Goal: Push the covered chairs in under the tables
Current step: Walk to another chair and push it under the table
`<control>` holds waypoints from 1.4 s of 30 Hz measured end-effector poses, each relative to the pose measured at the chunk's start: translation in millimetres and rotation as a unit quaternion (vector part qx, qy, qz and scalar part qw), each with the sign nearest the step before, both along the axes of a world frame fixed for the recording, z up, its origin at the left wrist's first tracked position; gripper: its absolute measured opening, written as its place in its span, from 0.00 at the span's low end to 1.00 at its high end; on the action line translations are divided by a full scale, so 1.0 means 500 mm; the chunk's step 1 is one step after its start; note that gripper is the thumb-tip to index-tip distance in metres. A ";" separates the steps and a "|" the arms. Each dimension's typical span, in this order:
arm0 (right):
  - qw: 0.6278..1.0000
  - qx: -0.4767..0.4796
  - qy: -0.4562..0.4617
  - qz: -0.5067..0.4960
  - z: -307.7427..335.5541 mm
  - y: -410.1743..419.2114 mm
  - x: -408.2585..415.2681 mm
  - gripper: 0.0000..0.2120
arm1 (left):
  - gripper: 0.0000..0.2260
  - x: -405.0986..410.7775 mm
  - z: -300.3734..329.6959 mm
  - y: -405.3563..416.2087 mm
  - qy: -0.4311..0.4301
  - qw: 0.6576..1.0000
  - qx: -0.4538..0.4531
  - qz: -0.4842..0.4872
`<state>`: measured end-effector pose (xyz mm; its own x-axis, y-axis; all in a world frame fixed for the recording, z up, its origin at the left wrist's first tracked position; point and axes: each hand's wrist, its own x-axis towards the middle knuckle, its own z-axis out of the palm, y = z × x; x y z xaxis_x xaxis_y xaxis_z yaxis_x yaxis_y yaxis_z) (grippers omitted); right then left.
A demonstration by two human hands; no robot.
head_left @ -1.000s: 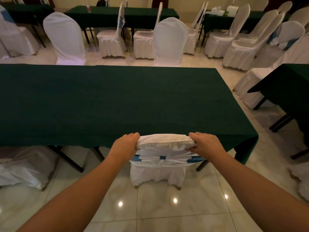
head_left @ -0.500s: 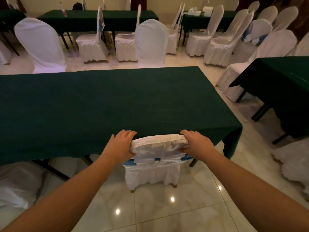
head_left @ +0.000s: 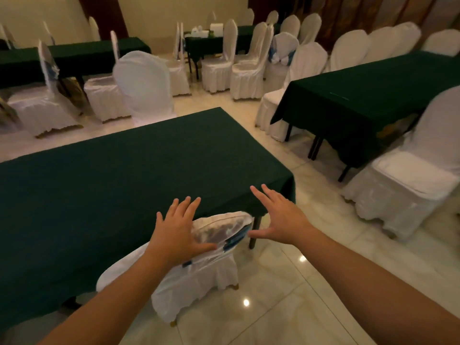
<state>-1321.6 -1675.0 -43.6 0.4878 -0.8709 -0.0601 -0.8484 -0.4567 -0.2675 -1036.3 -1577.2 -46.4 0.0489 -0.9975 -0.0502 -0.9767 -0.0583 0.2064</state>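
I see the nearest chair [head_left: 199, 265] tucked under the near edge of the table [head_left: 129, 180], close to its near right corner. My left hand [head_left: 178, 232] lies on the chair's back top, my right hand [head_left: 278, 217] just right of it, over that corner. Another chair [head_left: 144, 88] stands behind the table's far edge; a second table [head_left: 373, 88] is off to the right, with a chair [head_left: 410, 183] before it.

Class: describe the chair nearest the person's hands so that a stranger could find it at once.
Start at the big green table in front. At its near edge stands one white-covered chair, with the left hand on its back. Unlike most others, it wears a blue band.
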 end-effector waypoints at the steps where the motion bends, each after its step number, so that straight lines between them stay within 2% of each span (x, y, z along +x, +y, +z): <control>1: 1.000 -0.002 -0.005 -0.011 0.007 -0.013 -0.033 0.59 | 0.58 -0.032 0.008 -0.023 -0.002 1.000 -0.003 -0.010; 11: 0.994 0.008 -0.051 -0.101 0.084 -0.185 -0.423 0.51 | 0.51 -0.417 0.076 -0.308 0.049 0.996 -0.030 -0.070; 18: 0.989 0.030 -0.065 -0.131 0.049 -0.338 -0.607 0.48 | 0.43 -0.623 0.087 -0.498 0.105 0.989 -0.034 -0.099; 25: 0.989 0.035 -0.053 -0.134 0.005 -0.628 -0.732 0.41 | 0.42 -0.771 0.012 -0.836 0.160 0.980 -0.056 -0.108; 29: 0.989 0.061 -0.021 -0.133 0.025 -0.844 -0.769 0.44 | 0.42 -0.814 -0.006 -1.055 0.169 0.980 -0.065 -0.078; 35: 0.991 0.060 -0.029 -0.112 0.070 -1.166 -0.773 0.43 | 0.43 -0.797 0.004 -1.326 0.163 0.984 -0.059 -0.034; 42: 0.996 0.075 -0.040 -0.009 0.033 -1.542 -0.666 0.44 | 0.43 -0.705 -0.019 -1.591 0.138 0.986 -0.063 0.065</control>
<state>-1654.7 -2445.8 -27.0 0.4808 -0.8635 -0.1525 -0.8296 -0.3916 -0.3981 -1388.7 -2372.7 -56.0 0.1780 -0.9830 0.0446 -0.8684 -0.1356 0.4769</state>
